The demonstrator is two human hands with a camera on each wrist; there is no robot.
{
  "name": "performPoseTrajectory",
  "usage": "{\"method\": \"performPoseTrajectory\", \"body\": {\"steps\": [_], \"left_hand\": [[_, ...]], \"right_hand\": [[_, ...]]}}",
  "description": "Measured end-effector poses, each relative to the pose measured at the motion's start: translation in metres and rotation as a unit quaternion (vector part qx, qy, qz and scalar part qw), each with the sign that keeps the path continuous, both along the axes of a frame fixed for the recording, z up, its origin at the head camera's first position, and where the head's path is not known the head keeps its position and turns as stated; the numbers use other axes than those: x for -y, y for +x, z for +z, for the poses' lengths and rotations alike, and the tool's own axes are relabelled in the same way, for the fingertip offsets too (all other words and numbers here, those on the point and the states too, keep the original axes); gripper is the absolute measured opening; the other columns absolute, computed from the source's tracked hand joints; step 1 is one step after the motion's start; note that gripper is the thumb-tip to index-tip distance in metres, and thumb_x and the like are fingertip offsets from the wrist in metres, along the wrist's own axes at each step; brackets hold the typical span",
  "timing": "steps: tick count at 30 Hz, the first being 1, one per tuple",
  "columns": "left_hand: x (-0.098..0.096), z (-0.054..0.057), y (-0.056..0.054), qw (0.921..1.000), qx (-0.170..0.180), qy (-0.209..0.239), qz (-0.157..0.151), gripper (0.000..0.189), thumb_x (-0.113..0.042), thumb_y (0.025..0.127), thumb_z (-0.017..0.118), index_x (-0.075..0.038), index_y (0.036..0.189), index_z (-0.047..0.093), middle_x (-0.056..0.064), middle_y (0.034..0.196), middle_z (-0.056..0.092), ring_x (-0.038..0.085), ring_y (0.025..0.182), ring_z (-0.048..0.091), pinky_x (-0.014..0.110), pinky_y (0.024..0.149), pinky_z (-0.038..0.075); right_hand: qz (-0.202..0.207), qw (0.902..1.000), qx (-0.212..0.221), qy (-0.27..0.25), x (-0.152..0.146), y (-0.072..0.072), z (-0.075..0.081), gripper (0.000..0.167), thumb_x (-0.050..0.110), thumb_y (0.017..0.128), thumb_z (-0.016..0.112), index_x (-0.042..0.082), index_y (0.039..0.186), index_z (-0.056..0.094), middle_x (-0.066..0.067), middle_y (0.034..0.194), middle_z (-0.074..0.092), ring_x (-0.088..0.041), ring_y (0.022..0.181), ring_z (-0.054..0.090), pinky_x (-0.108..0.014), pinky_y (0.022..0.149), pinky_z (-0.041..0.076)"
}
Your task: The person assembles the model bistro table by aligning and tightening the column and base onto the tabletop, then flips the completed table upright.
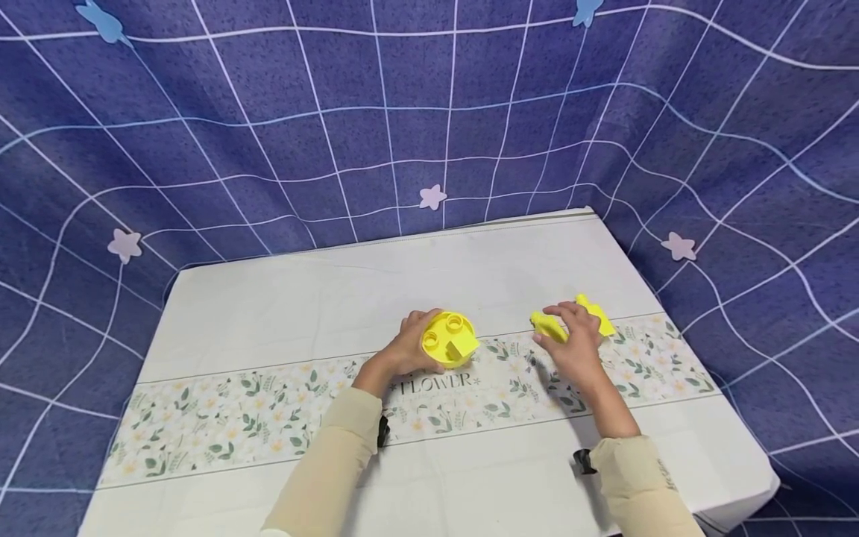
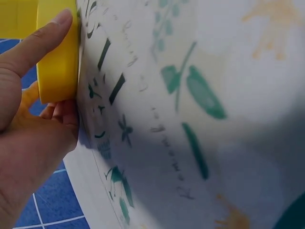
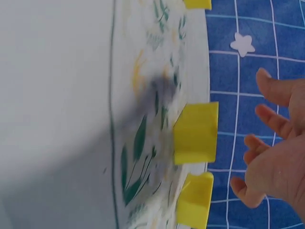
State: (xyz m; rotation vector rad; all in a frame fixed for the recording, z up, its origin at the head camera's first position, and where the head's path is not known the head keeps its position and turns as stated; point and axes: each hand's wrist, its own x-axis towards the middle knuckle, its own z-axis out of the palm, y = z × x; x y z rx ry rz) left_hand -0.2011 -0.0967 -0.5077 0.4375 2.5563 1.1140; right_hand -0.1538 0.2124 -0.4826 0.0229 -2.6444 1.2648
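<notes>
My left hand (image 1: pixel 406 349) grips a round yellow plastic base (image 1: pixel 441 352) near the middle of the table. Two ring-shaped sockets and a square yellow block (image 1: pixel 464 344) stand on top of the base. In the left wrist view, the thumb presses the yellow rim (image 2: pixel 59 76), with the other fingers curled beneath. Over on the right, my right hand (image 1: pixel 579 343) hovers with loosely bent, parted fingers. Beside it lie two yellow plastic pieces, one near the thumb (image 1: pixel 550 327) and one beyond the fingers (image 1: pixel 596 315). The right wrist view shows a gap between this hand (image 3: pixel 281 157) and the yellow pieces (image 3: pixel 196 133).
A white tablecloth (image 1: pixel 282 313) with a floral band and the word FLOWER covers the table. Blue curtains (image 1: pixel 376 134) with white grid lines and stars hang behind and at both sides. A black object (image 1: pixel 584 462) shows beside the right sleeve.
</notes>
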Motion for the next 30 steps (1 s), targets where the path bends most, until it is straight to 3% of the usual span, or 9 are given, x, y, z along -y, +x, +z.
{"method": "performPoseTrajectory", "body": {"steps": [5,9,16,23,30], "left_hand": [[-0.005,-0.006,0.005,0.9996,-0.016,-0.001,0.025,0.121,-0.024,0.055,0.094,-0.022,0.153,0.024,0.003,0.142,0.034,0.021,0.128,0.028,0.046,0.111,0.025],[-0.011,-0.010,0.010,0.9981,-0.036,-0.010,0.048,0.122,-0.031,0.053,0.095,-0.019,0.152,0.024,0.005,0.140,0.034,0.022,0.125,0.030,0.045,0.108,0.029],[-0.017,-0.013,0.012,0.9946,-0.069,-0.043,0.066,0.119,-0.035,0.052,0.094,-0.015,0.150,0.028,0.006,0.134,0.037,0.022,0.121,0.032,0.041,0.104,0.030],[-0.015,-0.009,0.008,0.9961,-0.068,-0.040,0.039,0.113,-0.031,0.055,0.094,-0.018,0.148,0.032,0.004,0.130,0.037,0.020,0.117,0.031,0.040,0.101,0.033],[-0.011,-0.001,-0.001,0.9991,-0.031,-0.030,-0.006,0.112,-0.014,0.055,0.094,-0.022,0.149,0.034,0.002,0.132,0.036,0.021,0.121,0.030,0.045,0.107,0.030]], "right_hand": [[-0.058,0.9968,-0.007,0.054,-0.012,0.004,-0.006,0.050,0.011,0.081,0.076,0.003,0.126,0.055,-0.023,0.136,0.038,-0.044,0.123,0.025,-0.064,0.096,0.010],[-0.090,0.9909,0.018,0.098,-0.021,0.008,-0.012,0.060,0.018,0.080,0.077,0.000,0.132,0.052,-0.026,0.137,0.036,-0.046,0.122,0.024,-0.065,0.095,0.009],[-0.083,0.9823,0.061,0.156,-0.026,0.013,-0.020,0.066,0.032,0.075,0.080,-0.004,0.125,0.056,-0.030,0.137,0.032,-0.050,0.124,0.020,-0.066,0.094,0.008],[-0.069,0.9819,0.053,0.168,-0.025,0.015,-0.025,0.056,0.031,0.076,0.080,-0.004,0.114,0.060,-0.032,0.139,0.030,-0.052,0.123,0.021,-0.066,0.095,0.007],[-0.071,0.9822,0.028,0.172,-0.023,0.016,-0.030,0.051,0.026,0.077,0.080,-0.005,0.113,0.062,-0.032,0.139,0.031,-0.053,0.122,0.021,-0.067,0.094,0.008]]}}
